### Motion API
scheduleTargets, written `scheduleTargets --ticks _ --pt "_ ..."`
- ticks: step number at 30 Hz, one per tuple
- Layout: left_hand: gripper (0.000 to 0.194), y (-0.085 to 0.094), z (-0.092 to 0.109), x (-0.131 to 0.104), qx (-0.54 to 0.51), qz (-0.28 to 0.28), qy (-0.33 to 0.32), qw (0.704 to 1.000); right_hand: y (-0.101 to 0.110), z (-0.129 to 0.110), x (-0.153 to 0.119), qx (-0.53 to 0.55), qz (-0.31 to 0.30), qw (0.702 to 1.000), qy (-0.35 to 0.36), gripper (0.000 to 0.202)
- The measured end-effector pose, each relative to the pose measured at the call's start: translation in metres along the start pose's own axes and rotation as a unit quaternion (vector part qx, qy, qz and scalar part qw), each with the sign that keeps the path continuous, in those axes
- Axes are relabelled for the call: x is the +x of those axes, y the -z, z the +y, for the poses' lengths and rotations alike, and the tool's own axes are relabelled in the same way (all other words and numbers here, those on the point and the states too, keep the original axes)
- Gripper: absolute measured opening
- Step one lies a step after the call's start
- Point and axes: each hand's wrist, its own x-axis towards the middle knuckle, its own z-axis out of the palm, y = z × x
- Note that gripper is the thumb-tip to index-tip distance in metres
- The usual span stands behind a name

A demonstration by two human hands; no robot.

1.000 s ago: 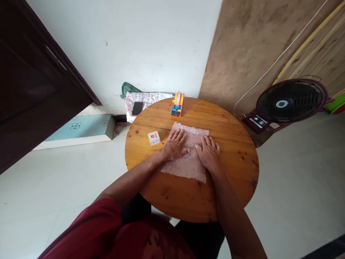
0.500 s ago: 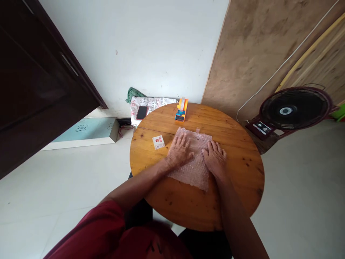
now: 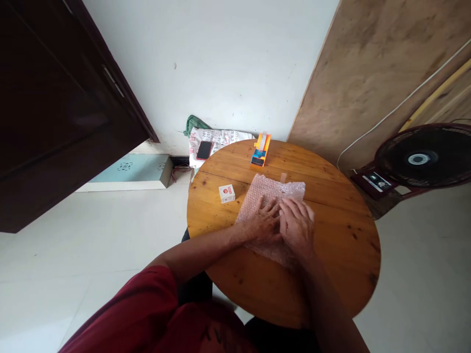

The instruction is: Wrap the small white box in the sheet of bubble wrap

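Observation:
A pinkish sheet of bubble wrap lies flat on the round wooden table. My left hand rests on the middle of the wrap, palm down with fingers spread. Beside it, touching or nearly touching its fingertips, my right hand is over the wrap's right side, slightly blurred, its fingers extended. A short strip of clear tape sticks out at the wrap's far edge. Left of the wrap stands a small white box with a red mark.
An orange and blue tape dispenser stands near the table's far edge. Behind the table, a phone lies on a printed white bag. At the right is a black round fan.
My left hand has slid toward the wrap's middle and nearer edge. My right hand has moved inward from the right edge, close to my left fingers. The view has shifted left.

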Motion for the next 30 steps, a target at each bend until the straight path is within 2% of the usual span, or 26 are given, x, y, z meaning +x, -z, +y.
scheduleTargets --ticks 3,5,7,9,12,15,17,22,26,30 --pt "0.065 -0.003 0.002 0.001 0.004 -0.015 0.009 1.0 -0.011 -0.016 -0.001 0.074 -0.051 0.994 0.061 0.046" --pt "0.06 -0.002 0.004 0.001 0.005 -0.008 0.016 1.0 -0.023 -0.018 -0.001 0.091 -0.075 0.991 0.064 0.05" --pt "0.064 -0.001 0.005 0.002 -0.003 0.001 0.018 1.0 -0.03 -0.011 0.001 0.07 -0.088 0.993 0.039 0.054" --pt "0.074 0.002 0.006 0.002 -0.01 -0.006 0.016 1.0 -0.032 0.002 0.003 0.019 -0.097 0.995 -0.015 0.055" --pt "0.082 0.007 0.007 0.002 -0.005 -0.013 0.016 1.0 -0.026 0.025 0.006 -0.056 -0.118 0.986 -0.105 0.055" --pt "0.08 0.01 0.008 0.001 0.0 -0.013 0.022 1.0 -0.02 0.038 0.006 -0.088 -0.14 0.977 -0.135 0.053" --pt "0.08 0.011 0.007 0.0 0.003 -0.012 0.019 1.0 -0.018 0.04 0.006 -0.098 -0.139 0.976 -0.135 0.051" --pt "0.079 0.01 0.006 -0.002 0.011 0.034 -0.021 0.999 -0.018 0.037 0.005 -0.094 -0.123 0.979 -0.133 0.049" --pt "0.079 0.005 0.007 -0.002 0.009 0.008 -0.039 0.999 -0.017 0.041 0.003 -0.092 -0.106 0.983 -0.122 0.047" --pt "0.08 0.005 0.008 0.001 -0.001 -0.001 -0.037 0.999 -0.011 0.039 0.002 -0.09 -0.029 0.991 -0.094 0.04"
